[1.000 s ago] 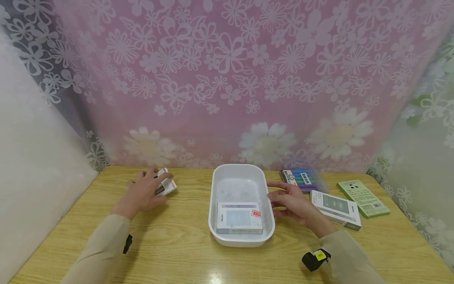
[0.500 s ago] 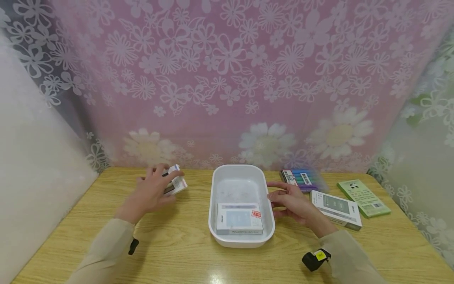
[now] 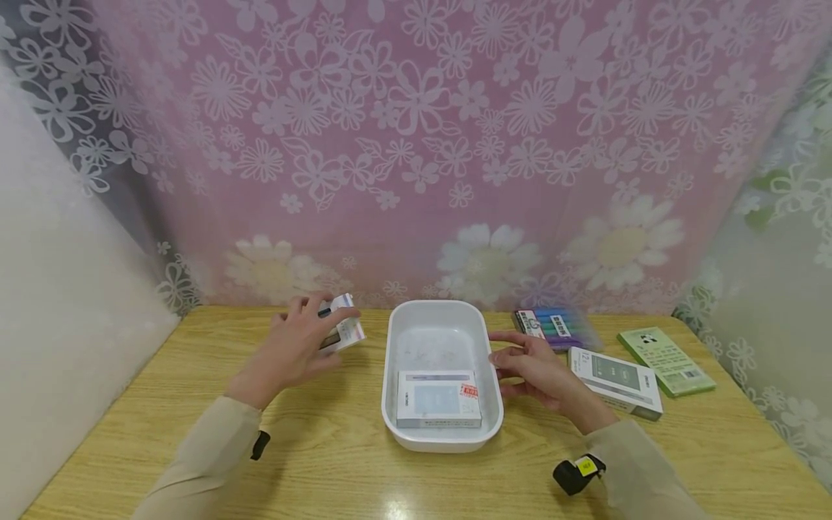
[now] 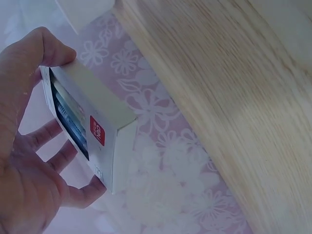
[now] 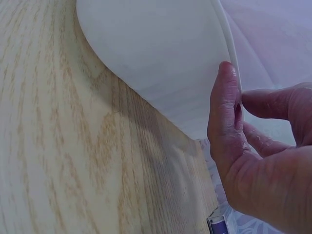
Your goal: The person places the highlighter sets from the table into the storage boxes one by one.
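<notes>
My left hand [image 3: 291, 350] holds a small white box [image 3: 344, 328] above the table, left of a white plastic basin [image 3: 437, 445]. In the left wrist view, the box [image 4: 105, 153] has a red label and a dark window showing pale and blue sticks. Its lower edge lies against my fingertips, with my thumb at the upper end. My right hand [image 3: 536, 372] grips the basin's right rim; the right wrist view shows one digit along the outer wall [image 5: 161, 53] and another at the edge. Inside the basin, at its near end, lies a flat white box [image 3: 438, 401] with a pale blue panel.
Right of the basin lie a clear pack of coloured pens [image 3: 552, 328], a white and grey box [image 3: 614, 383] and a green panda-printed pack [image 3: 666, 362]. A pink flowered curtain [image 3: 390, 180] hangs behind the wooden table [image 3: 325, 462].
My left hand has moved right, toward the basin, carrying the small white box and raising it slightly. My right hand and the basin have stayed in place.
</notes>
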`<state>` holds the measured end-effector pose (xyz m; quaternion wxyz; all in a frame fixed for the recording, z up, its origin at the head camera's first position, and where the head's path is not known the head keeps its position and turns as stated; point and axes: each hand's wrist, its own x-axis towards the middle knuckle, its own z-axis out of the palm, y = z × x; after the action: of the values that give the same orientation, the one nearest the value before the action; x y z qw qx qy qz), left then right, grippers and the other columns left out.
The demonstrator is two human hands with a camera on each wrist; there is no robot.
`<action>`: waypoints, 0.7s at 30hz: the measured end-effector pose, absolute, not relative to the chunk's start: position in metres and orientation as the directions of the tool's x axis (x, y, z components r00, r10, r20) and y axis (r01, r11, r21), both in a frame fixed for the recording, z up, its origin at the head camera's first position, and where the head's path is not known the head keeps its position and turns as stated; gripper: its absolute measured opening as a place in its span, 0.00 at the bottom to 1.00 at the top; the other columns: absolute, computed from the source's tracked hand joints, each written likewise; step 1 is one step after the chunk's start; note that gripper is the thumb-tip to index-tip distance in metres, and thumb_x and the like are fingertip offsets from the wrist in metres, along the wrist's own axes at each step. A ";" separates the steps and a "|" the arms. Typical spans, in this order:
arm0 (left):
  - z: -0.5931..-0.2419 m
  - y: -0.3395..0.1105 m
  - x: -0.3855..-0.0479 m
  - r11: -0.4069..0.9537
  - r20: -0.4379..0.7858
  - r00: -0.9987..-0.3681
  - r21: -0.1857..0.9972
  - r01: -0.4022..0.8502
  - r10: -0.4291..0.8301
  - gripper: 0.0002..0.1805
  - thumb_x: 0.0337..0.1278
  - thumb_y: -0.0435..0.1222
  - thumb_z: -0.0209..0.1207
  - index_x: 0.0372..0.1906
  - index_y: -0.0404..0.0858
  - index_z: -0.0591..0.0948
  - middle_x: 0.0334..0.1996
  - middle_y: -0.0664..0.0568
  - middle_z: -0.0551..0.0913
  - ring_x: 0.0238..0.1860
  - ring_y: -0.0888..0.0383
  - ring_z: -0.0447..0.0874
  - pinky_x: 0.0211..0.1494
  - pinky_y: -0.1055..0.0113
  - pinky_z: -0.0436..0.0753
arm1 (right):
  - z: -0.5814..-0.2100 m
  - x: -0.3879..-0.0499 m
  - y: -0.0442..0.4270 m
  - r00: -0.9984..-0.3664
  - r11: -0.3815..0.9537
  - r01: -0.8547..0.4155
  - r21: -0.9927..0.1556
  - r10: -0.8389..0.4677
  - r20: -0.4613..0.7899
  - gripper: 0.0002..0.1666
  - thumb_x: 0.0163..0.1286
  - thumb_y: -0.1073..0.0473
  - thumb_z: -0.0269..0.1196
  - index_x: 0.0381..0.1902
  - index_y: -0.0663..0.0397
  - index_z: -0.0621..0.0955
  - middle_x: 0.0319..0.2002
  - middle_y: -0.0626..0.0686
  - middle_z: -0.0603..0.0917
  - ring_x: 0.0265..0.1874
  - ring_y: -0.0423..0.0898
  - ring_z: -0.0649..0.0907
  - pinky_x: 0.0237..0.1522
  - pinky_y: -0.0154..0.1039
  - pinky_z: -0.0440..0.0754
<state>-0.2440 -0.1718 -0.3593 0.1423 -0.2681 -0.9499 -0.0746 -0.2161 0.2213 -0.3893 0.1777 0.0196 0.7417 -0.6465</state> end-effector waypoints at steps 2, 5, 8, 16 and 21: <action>-0.358 -0.168 -0.244 0.841 0.317 -0.810 0.060 0.537 0.494 0.35 0.53 0.43 0.67 0.69 0.61 0.74 0.70 0.40 0.68 0.62 0.34 0.70 0.45 0.34 0.76 | -0.389 -0.216 0.221 -0.937 0.166 0.256 -0.952 -0.199 -0.287 0.36 0.77 0.58 0.60 0.78 0.56 0.63 0.51 0.57 0.86 0.41 0.46 0.88 0.39 0.42 0.89; -0.355 -0.163 -0.243 0.834 0.333 -0.797 0.055 0.550 0.504 0.36 0.51 0.43 0.67 0.69 0.61 0.74 0.70 0.40 0.69 0.61 0.34 0.70 0.46 0.35 0.76 | -0.389 -0.216 0.221 -0.938 0.171 0.255 -0.952 -0.196 -0.287 0.35 0.77 0.58 0.60 0.78 0.56 0.63 0.51 0.57 0.86 0.41 0.46 0.88 0.39 0.42 0.90; -0.354 -0.157 -0.243 0.823 0.350 -0.781 0.049 0.566 0.517 0.37 0.49 0.43 0.67 0.69 0.61 0.74 0.69 0.40 0.70 0.59 0.35 0.71 0.45 0.37 0.75 | -0.390 -0.216 0.221 -0.937 0.173 0.259 -0.950 -0.194 -0.291 0.35 0.77 0.58 0.60 0.77 0.56 0.63 0.51 0.57 0.86 0.41 0.46 0.88 0.39 0.43 0.90; -0.352 -0.144 -0.244 0.793 0.384 -0.743 0.042 0.607 0.548 0.36 0.50 0.44 0.66 0.69 0.60 0.74 0.69 0.41 0.69 0.59 0.35 0.72 0.44 0.41 0.75 | -0.390 -0.216 0.221 -0.937 0.168 0.262 -0.950 -0.192 -0.293 0.36 0.76 0.58 0.60 0.78 0.56 0.63 0.51 0.57 0.86 0.42 0.47 0.88 0.39 0.43 0.90; -0.349 -0.135 -0.245 0.774 0.401 -0.721 0.044 0.632 0.566 0.37 0.50 0.43 0.66 0.70 0.60 0.73 0.69 0.41 0.70 0.61 0.36 0.71 0.44 0.42 0.74 | -0.389 -0.216 0.221 -0.936 0.164 0.262 -0.951 -0.197 -0.292 0.37 0.76 0.58 0.60 0.78 0.56 0.62 0.51 0.57 0.86 0.42 0.47 0.88 0.39 0.43 0.90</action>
<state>-0.2445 -0.1352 -0.3488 0.1856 -0.3244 -0.9232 -0.0891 -0.2161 0.2206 -0.3893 0.1774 0.0219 0.7421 -0.6460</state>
